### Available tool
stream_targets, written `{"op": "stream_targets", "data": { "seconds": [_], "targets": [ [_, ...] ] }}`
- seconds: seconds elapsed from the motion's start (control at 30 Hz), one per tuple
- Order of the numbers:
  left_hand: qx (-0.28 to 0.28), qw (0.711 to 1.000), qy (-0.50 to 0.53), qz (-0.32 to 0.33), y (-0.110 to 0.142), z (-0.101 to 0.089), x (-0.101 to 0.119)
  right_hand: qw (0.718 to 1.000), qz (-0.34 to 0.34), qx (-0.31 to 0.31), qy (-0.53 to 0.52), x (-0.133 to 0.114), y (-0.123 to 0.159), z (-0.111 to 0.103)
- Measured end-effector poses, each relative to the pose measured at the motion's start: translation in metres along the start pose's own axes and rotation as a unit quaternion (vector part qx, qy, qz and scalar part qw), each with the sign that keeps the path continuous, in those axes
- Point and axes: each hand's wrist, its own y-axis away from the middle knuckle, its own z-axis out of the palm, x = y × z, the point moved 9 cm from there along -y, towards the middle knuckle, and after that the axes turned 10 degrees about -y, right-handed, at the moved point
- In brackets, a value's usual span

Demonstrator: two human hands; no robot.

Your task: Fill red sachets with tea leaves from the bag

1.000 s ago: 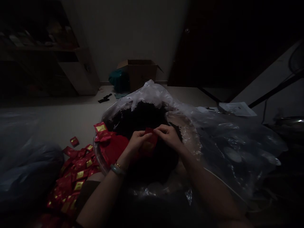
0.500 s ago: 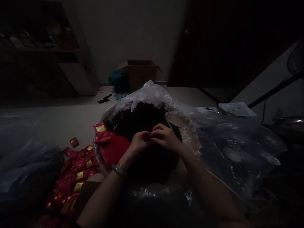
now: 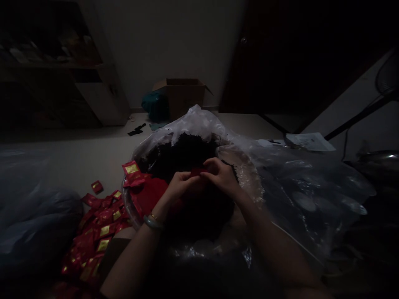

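Left hand [image 3: 181, 186], right hand [image 3: 220, 176] closed on red sachet [image 3: 198, 171], fingertips pinching it, mostly hidden, directly over loose dark tea [image 3: 183, 155] in plastic bag [image 3: 199, 122]. Even two-sided pinch best, sachet kept above tea. Sachet pile [image 3: 99, 220] at left.

Looks like room in home: wooden shelf unit [image 3: 101, 97], cardboard box [image 3: 183, 99] on floor [image 3: 77, 160], dark door [image 3: 268, 54], fan [image 3: 388, 77]

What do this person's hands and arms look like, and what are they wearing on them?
Both are bare, with no gloves: the left hand and the right hand. The left wrist wears a pale green bangle beside a thin gold bracelet. The right forearm shows no jewellery or sleeve.
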Motion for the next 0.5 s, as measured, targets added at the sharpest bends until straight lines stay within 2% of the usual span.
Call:
{"op": "stream_targets", "data": {
  "seconds": [0.07,0.17,0.2,0.3,0.37,0.43,0.5],
  "targets": [
    [-0.014,0.999,0.029,0.002,0.001,0.002,0.001,0.998,0.042,0.013,-0.053,0.007,0.002,0.001],
    [-0.043,0.998,0.048,0.011,0.0,0.013,-0.001,0.993,0.066,0.013,-0.096,0.012,0.004,0.007],
    [-0.052,0.997,0.05,-0.003,0.0,0.017,-0.006,0.992,0.071,0.011,-0.101,0.015,0.004,0.008],
    [-0.016,0.994,0.095,-0.057,-0.001,0.02,-0.021,0.99,0.108,-0.011,-0.092,0.029,-0.001,0.008],
    [0.012,0.989,0.131,-0.067,-0.002,0.017,-0.024,0.989,0.141,-0.02,-0.036,0.046,-0.004,0.002],
    [0.036,0.986,0.15,-0.066,-0.002,0.011,-0.021,0.982,0.163,-0.027,0.095,0.064,-0.005,-0.009],
    [0.052,0.985,0.153,-0.062,-0.002,0.005,-0.017,0.94,0.21,-0.09,0.254,0.089,0.001,-0.01]
  ]
}}
